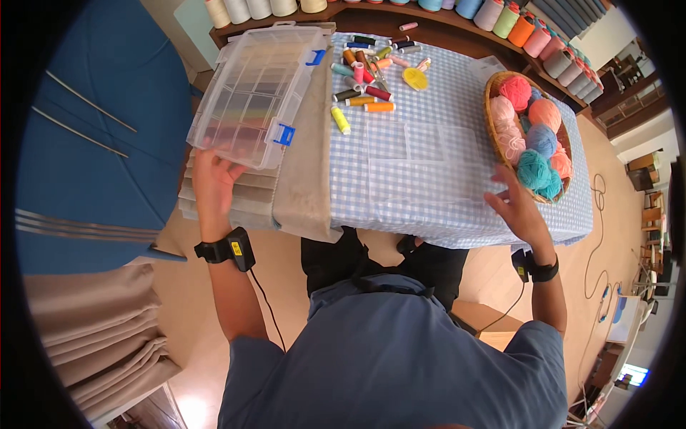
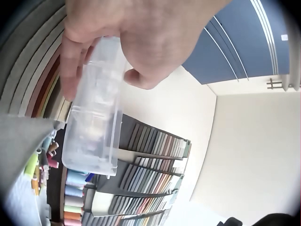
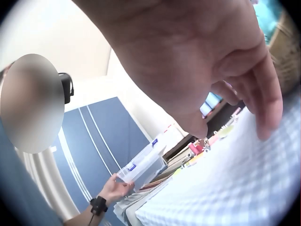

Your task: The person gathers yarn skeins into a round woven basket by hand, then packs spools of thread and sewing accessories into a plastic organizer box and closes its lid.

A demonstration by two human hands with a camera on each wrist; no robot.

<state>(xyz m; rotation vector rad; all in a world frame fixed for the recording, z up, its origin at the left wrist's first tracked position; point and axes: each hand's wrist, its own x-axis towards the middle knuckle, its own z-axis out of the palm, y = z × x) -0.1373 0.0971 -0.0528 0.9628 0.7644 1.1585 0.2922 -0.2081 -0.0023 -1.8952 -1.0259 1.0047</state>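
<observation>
My left hand (image 1: 214, 182) grips the near end of a clear plastic compartment box (image 1: 250, 107) with blue latches (image 1: 284, 134). In the left wrist view the thumb lies on one side of the box (image 2: 94, 122) and the fingers on the other. The box is tilted, over stacked fabric samples (image 1: 236, 193) at the table's left. My right hand (image 1: 518, 207) hovers by the near left rim of a wicker basket (image 1: 490, 118) of yarn balls (image 1: 543, 139). Its fingers are loosely bent with nothing in them, over the checked cloth in the right wrist view.
Several thread spools (image 1: 368, 101) lie loose on the checked tablecloth (image 1: 457, 93), near a round yellow item (image 1: 415, 79). A flat transparent plastic piece (image 1: 409, 143) lies mid-table. Cone threads (image 1: 525, 30) line the shelf behind. A beige cloth (image 1: 307, 164) hangs over the front edge.
</observation>
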